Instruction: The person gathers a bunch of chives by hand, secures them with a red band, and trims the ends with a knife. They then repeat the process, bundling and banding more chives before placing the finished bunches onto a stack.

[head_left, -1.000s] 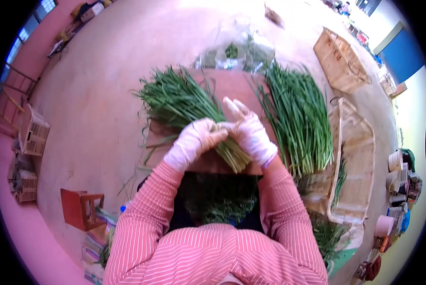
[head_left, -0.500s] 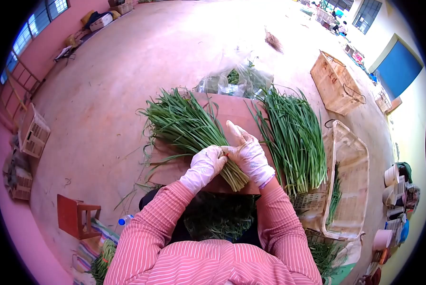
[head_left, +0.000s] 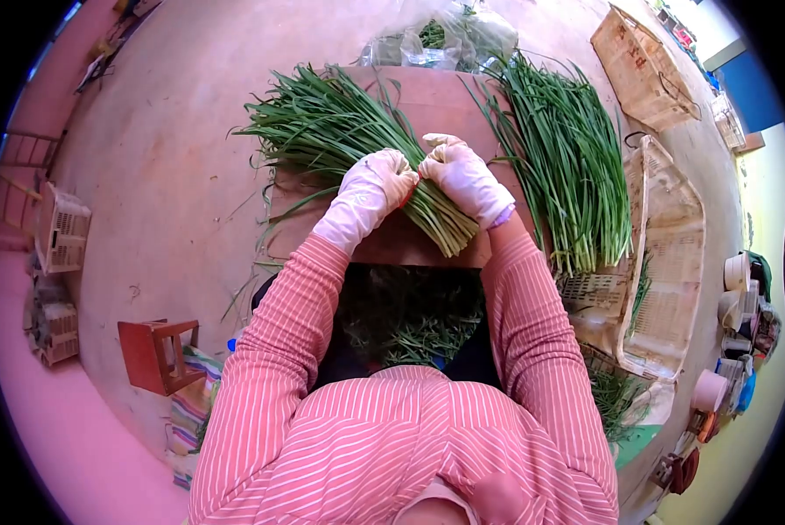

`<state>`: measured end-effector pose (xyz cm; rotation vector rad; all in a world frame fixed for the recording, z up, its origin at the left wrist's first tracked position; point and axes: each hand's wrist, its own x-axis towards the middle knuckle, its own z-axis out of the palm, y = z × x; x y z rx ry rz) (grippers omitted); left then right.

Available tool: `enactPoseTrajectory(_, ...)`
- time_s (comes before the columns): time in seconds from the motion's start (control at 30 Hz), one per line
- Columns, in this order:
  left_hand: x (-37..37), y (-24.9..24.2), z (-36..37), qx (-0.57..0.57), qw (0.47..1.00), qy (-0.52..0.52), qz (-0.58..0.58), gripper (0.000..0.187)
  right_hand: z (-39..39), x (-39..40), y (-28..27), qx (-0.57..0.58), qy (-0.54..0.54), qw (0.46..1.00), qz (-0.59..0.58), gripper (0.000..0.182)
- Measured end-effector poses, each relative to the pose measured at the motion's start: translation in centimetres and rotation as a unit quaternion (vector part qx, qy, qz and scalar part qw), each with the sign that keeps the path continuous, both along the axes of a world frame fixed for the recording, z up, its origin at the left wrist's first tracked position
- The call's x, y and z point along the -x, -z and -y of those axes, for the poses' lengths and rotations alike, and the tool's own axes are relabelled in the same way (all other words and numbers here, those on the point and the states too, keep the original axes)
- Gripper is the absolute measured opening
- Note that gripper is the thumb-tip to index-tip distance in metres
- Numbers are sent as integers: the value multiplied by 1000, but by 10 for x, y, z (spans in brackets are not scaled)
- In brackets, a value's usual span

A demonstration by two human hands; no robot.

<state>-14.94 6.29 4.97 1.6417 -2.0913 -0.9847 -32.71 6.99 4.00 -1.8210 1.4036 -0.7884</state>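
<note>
A bundle of long green stalks [head_left: 331, 131] lies slantwise on the reddish board [head_left: 427, 96], its pale cut ends toward me. Around its lower part, my gloved left hand [head_left: 370, 192] and gloved right hand [head_left: 467, 182] meet with curled fingers. A bit of red, perhaps a band, shows beside the left fingertips. Each hand is closed; what the fingertips pinch is too small to make out. To the right, a second, larger pile of stalks [head_left: 576, 166] rests on the board's edge.
An open plastic crate [head_left: 672, 262] stands at the right, with another crate [head_left: 641, 70] farther back. Behind the board is a clear plastic bag [head_left: 488, 37] with greens. A red stool [head_left: 152, 354] sits at the lower left; tubs [head_left: 710, 390] line the right wall.
The view has tilted down, so the board and bundle appear higher. My right hand's raised fingers have curled in, and both hands remain at the bundle.
</note>
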Motion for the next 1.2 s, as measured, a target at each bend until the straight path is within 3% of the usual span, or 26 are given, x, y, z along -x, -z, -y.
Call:
enactPoseTrajectory(0.13, -6, 1, 6, -80, 997, -12, -3, 20, 10, -2, 9, -76, 14, 996, 36, 24)
enactPoseTrajectory(0.2, -11, 29, 17, -198, 962, -68, -176, 17, 10, -1, 8, -69, 22, 997, 26, 24)
enactPoseTrajectory(0.23, -10, 4, 11, -218, 958, -84, -165, 18, 10, -1, 7, -59, 28, 998, 14, 24)
enactPoseTrajectory(0.33, -9, 11, 13, -138, 983, -66, -101, 23, 11, -1, 5, -52, 33, 998, 13, 24)
enactPoseTrajectory(0.6, -4, 6, 17, -149, 984, -70, -71, 27, 15, 5, 20, -51, 52, 997, 12, 26)
enactPoseTrajectory(0.63, -4, 7, 18, -144, 984, -66, -77, 28, 9, 12, 8, 27, -29, 996, -77, 27)
enactPoseTrajectory(0.67, -4, 8, 18, -139, 985, -61, -83, 28, 7, 18, 16, 25, -19, 996, -77, 27)
enactPoseTrajectory(0.73, -9, 15, 21, -166, 977, -43, -124, 30, 6, 37, 39, 48, 206, 957, -200, 29)
enactPoseTrajectory(0.77, -11, 18, 23, -166, 977, -37, -131, 29, -5, 62, 21, 85, 117, 950, -275, 31)
enactPoseTrajectory(0.8, -13, 21, 24, -166, 976, -31, -138, 29, -16, 74, 8, 28, 244, 969, 7, 25)
enactPoseTrajectory(0.83, -13, 11, 17, -160, 972, -12, -171, 29, -39, 87, -19, 17, 233, 964, 128, 23)
enactPoseTrajectory(0.87, -18, 28, 24, -141, 970, 12, -196, 28, -74, 98, -43, 167, 249, 953, -45, 25)
enactPoseTrajectory(0.9, -19, 19, 21, -140, 970, 9, -199, 27, -106, 115, -51, 245, 230, 938, -91, 28)
enactPoseTrajectory(0.93, -18, 11, 15, -142, 969, 13, -202, 26, -136, 123, -59, 251, 316, 909, -99, 26)
enactPoseTrajectory(1.0, -25, 27, 21, -87, 981, 33, -171, 25, -207, 161, -30, 201, 363, 909, -25, 25)
enactPoseTrajectory(1.07, -26, 1, 7, -109, 978, 67, -162, 22, -294, 180, 9, 114, 459, 880, -44, 23)
enactPoseTrajectory(1.13, -25, -5, -3, -124, 975, 33, -184, 23, -389, 194, 65, -23, 513, 840, -176, 24)
enactPoseTrajectory(1.2, -26, -11, -14, -86, 985, -15, -150, 21, -489, 198, 148, -206, 448, 804, -332, 26)
